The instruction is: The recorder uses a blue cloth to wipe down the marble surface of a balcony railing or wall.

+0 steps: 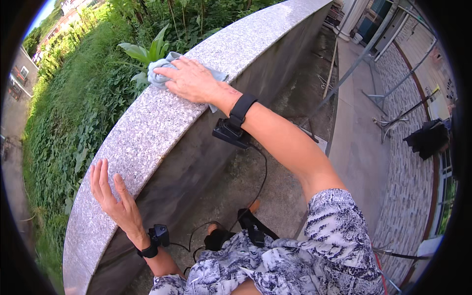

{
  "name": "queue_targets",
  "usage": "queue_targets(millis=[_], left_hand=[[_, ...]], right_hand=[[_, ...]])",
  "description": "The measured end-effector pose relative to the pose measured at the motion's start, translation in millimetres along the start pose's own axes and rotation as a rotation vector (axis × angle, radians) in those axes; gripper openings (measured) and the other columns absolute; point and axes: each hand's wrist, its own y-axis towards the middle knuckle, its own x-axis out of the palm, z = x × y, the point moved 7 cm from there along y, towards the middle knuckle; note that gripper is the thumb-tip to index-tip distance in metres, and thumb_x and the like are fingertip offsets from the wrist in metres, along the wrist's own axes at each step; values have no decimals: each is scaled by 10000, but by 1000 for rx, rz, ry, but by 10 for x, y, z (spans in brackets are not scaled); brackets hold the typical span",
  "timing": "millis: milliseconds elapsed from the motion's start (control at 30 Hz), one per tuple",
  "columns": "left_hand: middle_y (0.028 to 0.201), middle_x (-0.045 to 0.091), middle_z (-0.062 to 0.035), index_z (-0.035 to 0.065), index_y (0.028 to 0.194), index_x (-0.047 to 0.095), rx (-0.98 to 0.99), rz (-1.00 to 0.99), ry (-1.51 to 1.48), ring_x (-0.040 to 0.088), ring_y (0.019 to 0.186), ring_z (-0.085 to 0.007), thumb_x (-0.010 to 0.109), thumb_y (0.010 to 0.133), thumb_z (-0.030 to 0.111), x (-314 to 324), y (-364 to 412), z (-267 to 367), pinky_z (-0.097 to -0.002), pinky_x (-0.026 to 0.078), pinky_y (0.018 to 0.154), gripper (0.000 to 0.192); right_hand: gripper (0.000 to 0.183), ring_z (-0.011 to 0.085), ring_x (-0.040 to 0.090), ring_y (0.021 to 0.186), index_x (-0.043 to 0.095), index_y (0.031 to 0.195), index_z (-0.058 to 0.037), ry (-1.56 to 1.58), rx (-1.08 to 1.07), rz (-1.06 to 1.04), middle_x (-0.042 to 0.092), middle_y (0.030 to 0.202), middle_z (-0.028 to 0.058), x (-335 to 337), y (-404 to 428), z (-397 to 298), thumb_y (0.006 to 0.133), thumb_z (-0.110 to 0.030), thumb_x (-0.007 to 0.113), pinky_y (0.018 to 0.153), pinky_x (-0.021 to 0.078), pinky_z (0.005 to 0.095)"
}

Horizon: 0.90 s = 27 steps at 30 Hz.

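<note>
A speckled granite slab (147,136) caps a low wall that curves across the view. My right hand (191,79) lies on a bunched grey-blue cloth (159,72), pressing it against the top of the slab. Part of the cloth shows past the thumb side and more of it sticks out beneath the wrist. Lower left, my left hand (114,191) is over the slab with its fingers apart and nothing in it. Whether that palm touches the stone I cannot tell. Each wrist wears a black strap with a small device and a cable.
Beyond the wall grow dense green plants (92,92), and a broad-leaved plant (145,55) reaches the slab's outer edge by the cloth. A black cable (264,173) hangs below my right wrist. Metal poles (354,68) and a dark cloth (429,138) stand out along the paved walkway on the right.
</note>
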Motion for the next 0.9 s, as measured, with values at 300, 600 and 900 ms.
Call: queue_targets(millis=[300,600,900], left_hand=[[1360,471,-143,65,1347,459,-64,-85,400,367,1299,-361,446,961,367,217,49,-157,-444,281,1058,490],[1341,486,-160,43,1328,475,-58,-163,373,396,1275,-355,450,956,361,209,72,-236,-428,289,1054,490],[1340,490,-151,36,1324,476,-66,-168,411,391,1288,-341,447,959,349,220,35,-252,-426,290,1054,481]], right_hand=[[457,342,500,1134,483,1315,-298,-387,444,120,558,1189,168,-973,-379,2803,859,-297,462,982,360,450],[373,313,483,1156,576,1182,-100,-304,465,369,570,1184,142,-1314,-972,3140,824,-139,477,1014,356,406],[388,282,486,962,622,1148,-194,-52,76,517,582,991,92,-1161,-687,860,792,-52,564,898,389,388]])
